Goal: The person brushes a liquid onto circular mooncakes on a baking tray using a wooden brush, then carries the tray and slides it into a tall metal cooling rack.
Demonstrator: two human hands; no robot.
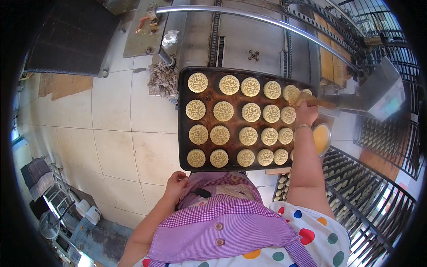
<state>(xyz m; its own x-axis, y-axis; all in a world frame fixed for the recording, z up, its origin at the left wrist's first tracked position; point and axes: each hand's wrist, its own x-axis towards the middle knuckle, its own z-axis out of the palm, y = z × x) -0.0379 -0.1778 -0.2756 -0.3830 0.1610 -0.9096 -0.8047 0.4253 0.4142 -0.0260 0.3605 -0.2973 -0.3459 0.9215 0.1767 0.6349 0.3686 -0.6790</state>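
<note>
A dark baking tray [235,129] lies in front of me with rows of round, pale mooncakes [223,111] on it, their tops stamped with a pattern. My right hand [307,113] reaches to the tray's right side, closed around the wooden handle of a pastry brush [319,102]. Its bristles are over the mooncakes at the far right corner; whether they touch one is hard to make out. Close to my right wrist, a bowl of yellow liquid [320,139] stands beyond the tray's right edge. My left hand [177,181], its fingers loosely curled with nothing visible in them, hangs by my apron below the tray's near left corner.
Behind the tray is a metal conveyor machine [253,40] with chains and a long steel bar [249,14]. Racks [356,196] loaded with more pale rounds stand at the right. A mop head [163,79] sits left of the tray, above the tiled floor [111,151].
</note>
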